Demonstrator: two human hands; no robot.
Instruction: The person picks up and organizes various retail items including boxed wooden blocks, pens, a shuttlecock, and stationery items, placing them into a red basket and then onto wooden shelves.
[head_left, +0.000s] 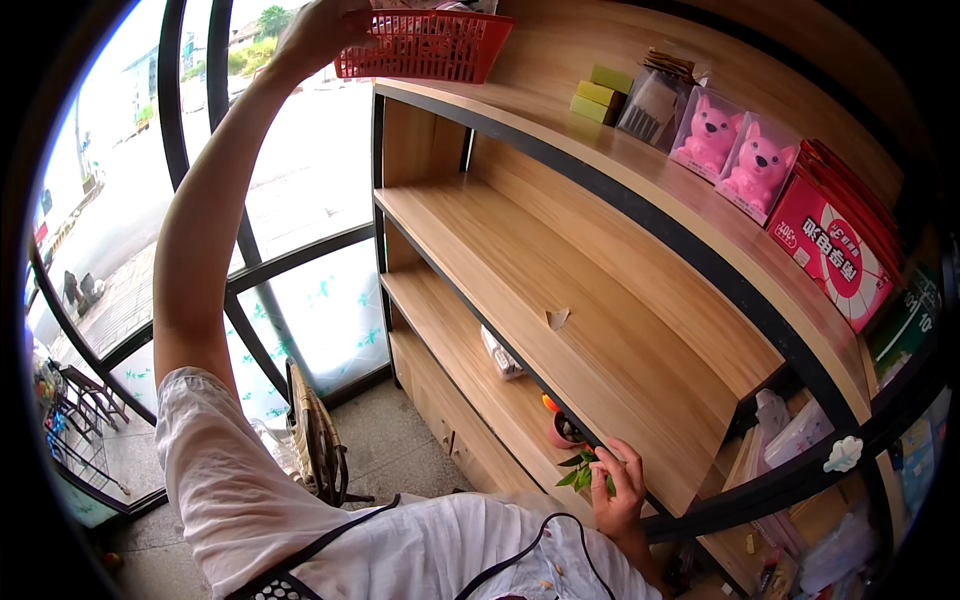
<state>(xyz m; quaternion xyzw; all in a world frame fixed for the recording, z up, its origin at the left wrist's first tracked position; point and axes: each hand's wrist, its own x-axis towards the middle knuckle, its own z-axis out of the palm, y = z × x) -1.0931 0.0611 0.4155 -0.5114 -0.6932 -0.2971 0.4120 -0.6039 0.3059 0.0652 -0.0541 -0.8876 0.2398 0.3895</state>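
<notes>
At the top of the view my left hand (319, 34) is raised to a red plastic basket (427, 46) on the upper shelf. Its fingers are hooked on the basket's left end. Packaged items in the basket are cut off by the picture's edge. Low on the right, my right hand (619, 484) is beside the front edge of the middle shelf (525, 270), fingers half curled. Green leaves (577, 474) show behind and between its thumb and fingers; whether it grips them, I cannot tell. A small pot (562, 433) stands just behind on the lower shelf.
Yellow-green boxes (596, 96), two boxed pink animal figures (757, 165) and a pink printed carton (832, 240) line the upper shelf. A torn paper scrap (557, 319) lies on the middle shelf, a white packet (501, 354) below. A woven basket (315, 435) stands near glass doors (307, 247).
</notes>
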